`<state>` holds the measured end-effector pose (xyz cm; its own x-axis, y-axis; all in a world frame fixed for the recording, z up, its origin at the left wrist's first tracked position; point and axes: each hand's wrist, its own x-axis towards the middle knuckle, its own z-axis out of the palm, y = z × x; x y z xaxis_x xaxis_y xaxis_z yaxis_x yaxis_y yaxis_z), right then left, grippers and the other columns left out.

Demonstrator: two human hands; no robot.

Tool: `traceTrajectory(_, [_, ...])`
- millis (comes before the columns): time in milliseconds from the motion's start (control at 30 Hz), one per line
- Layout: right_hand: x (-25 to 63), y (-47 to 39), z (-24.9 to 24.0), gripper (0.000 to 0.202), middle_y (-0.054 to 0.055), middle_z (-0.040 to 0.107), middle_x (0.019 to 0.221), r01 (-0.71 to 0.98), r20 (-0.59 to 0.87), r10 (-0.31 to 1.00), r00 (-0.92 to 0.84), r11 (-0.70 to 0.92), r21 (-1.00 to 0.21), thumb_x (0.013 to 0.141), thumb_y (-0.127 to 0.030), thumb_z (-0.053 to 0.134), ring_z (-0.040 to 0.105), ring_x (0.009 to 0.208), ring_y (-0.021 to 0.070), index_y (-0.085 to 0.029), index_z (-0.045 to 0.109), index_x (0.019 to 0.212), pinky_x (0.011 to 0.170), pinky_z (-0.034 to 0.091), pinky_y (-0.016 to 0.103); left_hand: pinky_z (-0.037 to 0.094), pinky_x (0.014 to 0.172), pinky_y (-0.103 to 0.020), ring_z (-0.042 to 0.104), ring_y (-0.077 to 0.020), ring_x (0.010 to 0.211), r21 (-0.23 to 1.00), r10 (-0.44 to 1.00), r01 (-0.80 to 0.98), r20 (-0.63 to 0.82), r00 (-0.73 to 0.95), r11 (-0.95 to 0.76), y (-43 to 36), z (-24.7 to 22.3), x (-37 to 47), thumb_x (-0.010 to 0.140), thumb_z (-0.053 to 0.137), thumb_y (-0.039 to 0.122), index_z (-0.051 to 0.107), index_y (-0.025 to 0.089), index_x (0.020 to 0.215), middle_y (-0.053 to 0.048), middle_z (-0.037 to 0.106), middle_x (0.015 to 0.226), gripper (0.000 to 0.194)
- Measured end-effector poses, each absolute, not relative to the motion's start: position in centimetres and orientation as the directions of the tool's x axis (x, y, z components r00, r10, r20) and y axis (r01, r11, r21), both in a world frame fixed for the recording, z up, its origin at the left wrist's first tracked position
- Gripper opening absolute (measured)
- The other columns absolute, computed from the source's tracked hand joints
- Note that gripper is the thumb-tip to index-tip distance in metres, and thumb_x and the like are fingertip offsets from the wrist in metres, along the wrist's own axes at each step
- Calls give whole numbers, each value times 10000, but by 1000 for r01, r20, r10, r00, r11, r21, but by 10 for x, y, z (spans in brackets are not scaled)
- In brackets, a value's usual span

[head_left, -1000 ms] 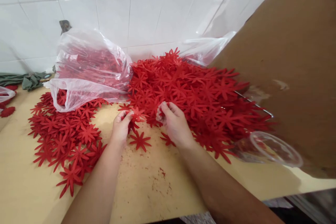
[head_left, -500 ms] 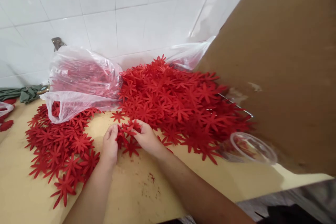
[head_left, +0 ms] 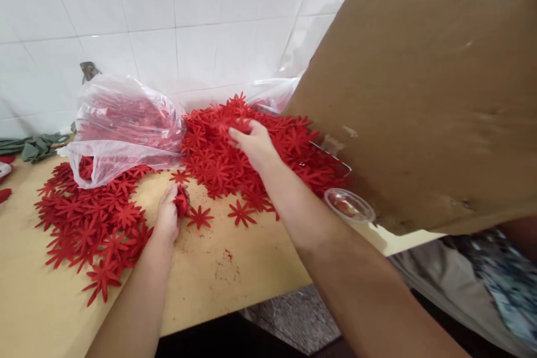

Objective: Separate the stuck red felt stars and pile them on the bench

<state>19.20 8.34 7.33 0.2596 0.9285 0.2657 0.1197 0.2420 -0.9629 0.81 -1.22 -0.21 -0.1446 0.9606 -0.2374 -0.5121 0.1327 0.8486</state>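
Observation:
Red flower-shaped cutouts with several narrow petals lie all about my hands. My left hand [head_left: 168, 215], low over the table, is closed round a small bunch of red flower cutouts [head_left: 182, 201]. My right hand [head_left: 257, 142] is up at the large heap of red flower cutouts [head_left: 218, 165]. Its thumb and fingers pinch a blurred red flower cutout [head_left: 226, 123] at the top of the heap. Between the hands, a few single cutouts [head_left: 200, 216] lie flat on the table [head_left: 201, 296].
A second spread of red cutouts [head_left: 88, 229] lies at the left. Behind it stands a clear plastic bag [head_left: 130, 117] of red pieces against the tiled wall [head_left: 210, 50]. At the right are a brown board [head_left: 419, 100], a clear plastic tub [head_left: 350, 205] and a person's clothed leg [head_left: 448, 279].
My right hand has left my left hand and moved up and right onto the heap. My left hand keeps the bunch of cutouts. The view has shifted a little to the right.

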Motion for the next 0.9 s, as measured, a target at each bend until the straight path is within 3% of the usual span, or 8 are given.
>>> traceTrajectory(100, [202,89,87,602,229,475,1242,625,556,774,302,279,-729,589,-307,718,412,1199,335,-80,521,1111,1000,303,529,401,499,-194,521,-70,485,756,941,-627,-320,-107,186,-13,5,8,815,454,431,595,153,772,21,570,576,315])
traceTrajectory(167, [191,75,83,557,227,474,1251,746,607,780,152,312,-588,655,-319,674,384,1228,336,-74,534,1135,1037,255,529,435,540,-214,540,-83,496,727,934,-654,-345,-87,208,-13,8,7,851,389,419,604,159,769,12,581,574,347])
traceTrajectory(267, [154,39,59,445,165,576,1117,670,533,822,-199,511,-538,765,-397,557,528,1078,265,-126,567,1118,963,386,467,480,646,-268,596,-125,582,675,935,-707,-351,-58,210,-12,10,7,854,374,414,609,162,759,-9,601,580,357])
traceTrajectory(400, [112,4,21,600,136,566,1070,535,426,778,-461,627,-566,624,-472,690,524,1040,259,-152,568,1117,913,436,439,481,769,-306,638,-170,762,597,937,-782,-346,-47,181,-10,9,6,828,396,471,597,149,740,-54,653,705,390])
traceTrajectory(633, [117,7,-7,251,113,566,1049,546,537,746,-394,660,-516,718,-214,612,489,1006,243,-185,644,965,900,424,440,494,781,-292,637,-158,784,574,934,-800,-352,-51,173,-8,17,3,851,309,526,566,143,831,-52,635,709,461])
traceTrajectory(767, [122,9,-10,138,94,590,984,547,593,757,-276,631,-550,771,-209,540,509,966,226,-197,670,818,888,422,432,489,792,-281,630,-153,816,564,939,-795,-343,22,225,-11,22,11,865,281,509,554,141,926,-58,644,789,463])
traceTrajectory(900, [120,3,-4,171,104,575,1013,529,609,742,-281,649,-546,763,-283,559,490,1035,242,-197,654,877,913,398,439,482,806,-299,625,-160,829,583,943,-781,-331,24,225,-14,20,13,856,264,541,546,152,946,-62,642,832,489])
